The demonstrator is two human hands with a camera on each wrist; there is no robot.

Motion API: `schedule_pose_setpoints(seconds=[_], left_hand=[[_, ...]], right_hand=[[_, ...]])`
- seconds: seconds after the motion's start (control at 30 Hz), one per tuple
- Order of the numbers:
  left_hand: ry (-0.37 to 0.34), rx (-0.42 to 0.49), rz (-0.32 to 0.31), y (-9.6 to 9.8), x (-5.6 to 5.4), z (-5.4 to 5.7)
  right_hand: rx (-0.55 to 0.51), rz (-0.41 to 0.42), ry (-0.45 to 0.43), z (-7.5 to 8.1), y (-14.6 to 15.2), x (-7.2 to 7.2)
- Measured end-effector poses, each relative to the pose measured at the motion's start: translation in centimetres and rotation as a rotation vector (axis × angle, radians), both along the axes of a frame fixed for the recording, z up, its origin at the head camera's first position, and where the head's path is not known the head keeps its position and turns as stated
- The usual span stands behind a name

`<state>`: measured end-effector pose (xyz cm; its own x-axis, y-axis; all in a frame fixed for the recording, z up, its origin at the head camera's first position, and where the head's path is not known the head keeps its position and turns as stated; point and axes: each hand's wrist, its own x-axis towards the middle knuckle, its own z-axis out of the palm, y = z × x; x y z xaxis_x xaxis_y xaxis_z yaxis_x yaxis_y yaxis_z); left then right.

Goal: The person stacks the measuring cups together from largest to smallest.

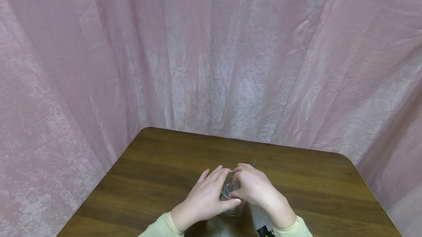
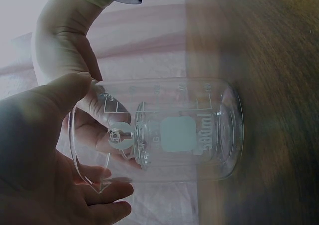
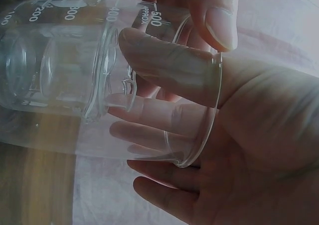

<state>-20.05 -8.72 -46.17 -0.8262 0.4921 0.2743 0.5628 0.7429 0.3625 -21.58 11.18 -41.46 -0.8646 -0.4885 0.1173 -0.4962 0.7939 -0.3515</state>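
Observation:
A clear glass beaker (image 2: 224, 95) with white markings and "500ml" printed on it stands upright on the wooden table. Inside it sits a smaller glass beaker (image 3: 94, 85), its rim partway up the outer wall. My left hand (image 1: 209, 195) grips the big beaker near its rim, thumb on the near side and fingers on the far side. From above, my right hand (image 1: 255, 185) reaches into the mouth. Its thumb (image 3: 164, 60) and first fingers pinch the small beaker's top edge, while the other fingers stay outside the big rim.
The brown wooden table (image 1: 155, 156) has rounded far corners. Pink velvet curtains (image 1: 211, 54) hang behind it and at both sides. A small black object (image 1: 265, 231) shows by the right sleeve at the bottom edge.

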Motion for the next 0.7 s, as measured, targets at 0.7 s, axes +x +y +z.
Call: schedule_pose_setpoints(seconds=[0.7], left_hand=[[0.005, -0.001, -0.002, -0.03, -0.04, -0.07]], right_hand=[[0.019, -0.012, -0.012, 0.10, -0.08, -0.03]])
